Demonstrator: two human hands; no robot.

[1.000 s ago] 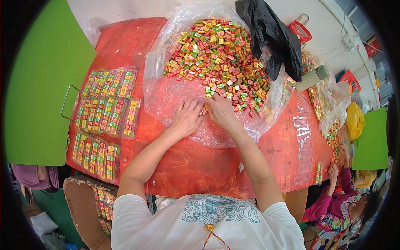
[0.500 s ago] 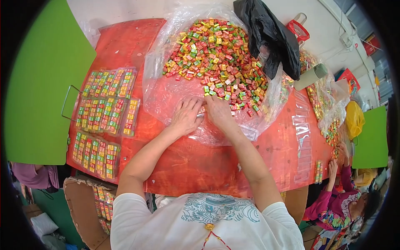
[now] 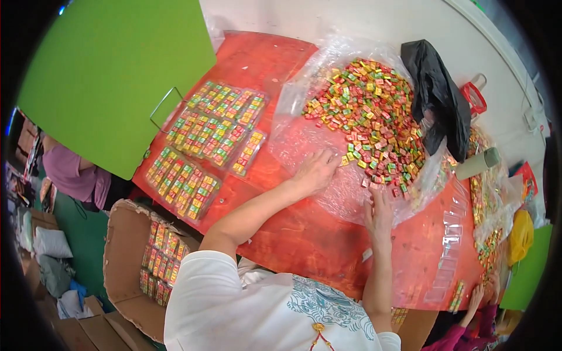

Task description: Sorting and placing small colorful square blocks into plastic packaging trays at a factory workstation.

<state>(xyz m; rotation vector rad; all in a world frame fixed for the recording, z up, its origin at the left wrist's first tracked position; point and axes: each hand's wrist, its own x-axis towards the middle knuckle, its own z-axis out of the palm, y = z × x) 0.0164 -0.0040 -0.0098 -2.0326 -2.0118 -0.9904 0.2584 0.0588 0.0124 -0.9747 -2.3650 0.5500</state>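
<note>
Apparently picking: right hand (image 3: 379, 209) at the pile (image 3: 377, 117), left hand (image 3: 313, 172) beside it. Can't tell if my grip holds anything; next move likely needs a pinch.

a white wall (image 3: 351, 17) runs behind the red worktop (image 3: 304, 234); left, a bright green panel (image 3: 117, 76) and dark green floor (image 3: 91, 245).

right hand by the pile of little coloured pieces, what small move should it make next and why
Probably the right hand should pinch a loose piece from the near edge of the pile: its fingertips are close to pieces there, and they lie jumbled within the hand's reach. The left hand is at the pile's left side, over the clear plastic sheet.
</note>
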